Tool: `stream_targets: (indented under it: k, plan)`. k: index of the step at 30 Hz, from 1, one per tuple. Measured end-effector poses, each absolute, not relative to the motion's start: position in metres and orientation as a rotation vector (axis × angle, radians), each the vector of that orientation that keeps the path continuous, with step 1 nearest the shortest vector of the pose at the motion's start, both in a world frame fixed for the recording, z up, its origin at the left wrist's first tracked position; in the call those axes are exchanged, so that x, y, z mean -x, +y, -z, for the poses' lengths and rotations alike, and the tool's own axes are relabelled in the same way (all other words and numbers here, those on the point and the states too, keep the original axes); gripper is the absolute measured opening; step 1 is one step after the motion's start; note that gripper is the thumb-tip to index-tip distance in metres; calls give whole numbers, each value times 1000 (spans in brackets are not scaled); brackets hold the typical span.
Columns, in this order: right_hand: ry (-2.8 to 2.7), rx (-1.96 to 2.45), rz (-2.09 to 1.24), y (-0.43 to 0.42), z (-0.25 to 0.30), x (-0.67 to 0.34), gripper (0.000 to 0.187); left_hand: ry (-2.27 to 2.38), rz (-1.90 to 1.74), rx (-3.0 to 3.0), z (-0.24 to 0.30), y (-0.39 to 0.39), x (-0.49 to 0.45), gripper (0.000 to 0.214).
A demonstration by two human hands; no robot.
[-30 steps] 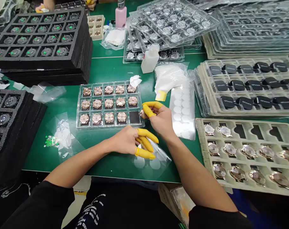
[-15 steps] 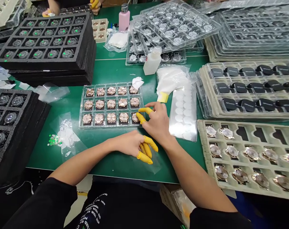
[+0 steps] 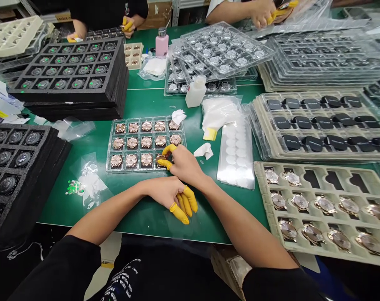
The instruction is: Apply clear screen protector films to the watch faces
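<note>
A clear plastic tray (image 3: 107,163) holds rows of rose-gold watch heads without straps. At the right part of its front row, my right hand (image 3: 185,165) pinches a watch head (image 3: 161,160) between thumb and forefinger. That watch head looks dark with a gold rim, and my hand covers the tray's near right corner. My left hand (image 3: 171,196) hangs in front of the tray, palm down, its fingers loosely bent and the thumb a little apart; nothing shows in it. Yellow finger cots cover fingertips on both hands.
White tissues (image 3: 178,116) lie on the tray's back corner and beside my right hand (image 3: 204,150). Right stand a sticker sheet (image 3: 235,161), a beige watch tray (image 3: 262,200) and stacked trays (image 3: 260,138). Black foam trays (image 3: 121,83) rise left. Co-workers' hands (image 3: 262,12) are across the table.
My right hand has moved left along the front row and now grips a watch head. A tissue beside it has come into sight. The view has tilted up, showing more co-workers.
</note>
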State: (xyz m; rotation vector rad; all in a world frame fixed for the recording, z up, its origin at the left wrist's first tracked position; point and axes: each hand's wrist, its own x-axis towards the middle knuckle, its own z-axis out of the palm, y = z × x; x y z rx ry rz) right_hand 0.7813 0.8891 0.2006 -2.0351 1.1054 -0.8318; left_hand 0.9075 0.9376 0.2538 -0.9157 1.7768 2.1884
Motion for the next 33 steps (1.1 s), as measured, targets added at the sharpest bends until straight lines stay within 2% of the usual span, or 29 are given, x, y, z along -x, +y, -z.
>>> stream_targets:
  k: [3, 6, 9, 12, 17, 24, 28, 30, 33]
  plan:
    - [1111, 1684, 1071, 886, -202, -764, 13, 1916, -2092, 1082, -257, 933, -910, 51]
    - [991, 1210, 1251, 885, -207, -740, 35, 2148, -2088, 1641, -251, 926, -911, 44]
    - [843, 978, 1120, 887, -211, -725, 55, 2249, -2096, 2051, -240, 920, -911, 61]
    - [807, 959, 911, 890, -209, -724, 65, 2274, -2156, 2017, -232, 917, -913, 80]
    - [790, 943, 873, 889, -206, -728, 69, 2280, -2197, 1992, -231, 917, -917, 73]
    - [841, 1024, 839, 888, -206, -720, 65, 2197, -2166, 2090, -239, 915, -913, 68]
    - [1557, 1407, 954, 881, -197, -706, 42, 2195, -2090, 2323, -239, 914, -910, 65]
    - [1910, 1563, 817, 878, -190, -703, 34, 2215, -2028, 2392, -238, 914, -910, 64]
    - [1930, 1720, 541, 875, -182, -703, 22, 2238, -2010, 2363, -235, 914, -910, 63]
